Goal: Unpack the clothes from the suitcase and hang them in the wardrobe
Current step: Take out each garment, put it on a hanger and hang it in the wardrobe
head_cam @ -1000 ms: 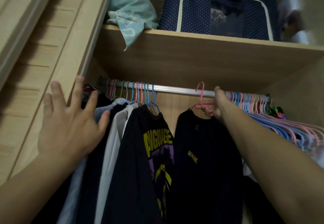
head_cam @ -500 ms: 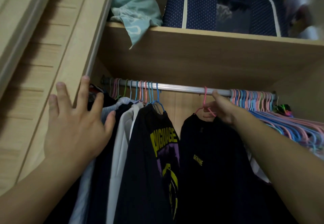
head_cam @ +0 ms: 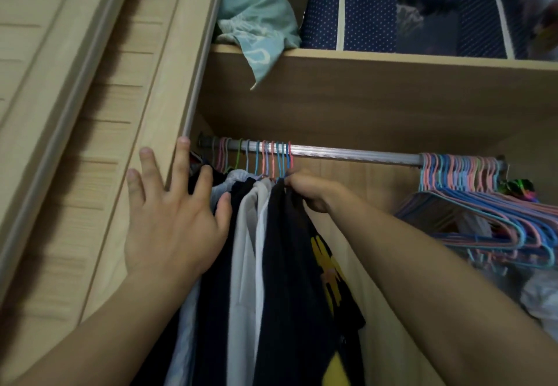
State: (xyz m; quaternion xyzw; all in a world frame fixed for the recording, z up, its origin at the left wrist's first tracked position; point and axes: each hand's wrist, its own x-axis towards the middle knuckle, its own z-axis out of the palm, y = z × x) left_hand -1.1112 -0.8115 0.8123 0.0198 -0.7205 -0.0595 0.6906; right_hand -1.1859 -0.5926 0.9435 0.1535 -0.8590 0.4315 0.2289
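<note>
Dark shirts (head_cam: 290, 265) and white garments (head_cam: 244, 253) bunched on rail (head_cam: 356, 154). Left hand (head_cam: 172, 222) splayed flat against them; right hand (head_cam: 308, 189) gripping a dark shirt's collar.

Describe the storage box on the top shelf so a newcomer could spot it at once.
Start at the shelf above the rail. On it, right of the crumpled teal cloth, sits the box. It is the only navy item with white dots, trimmed with a cream border around a clear front window.
</note>
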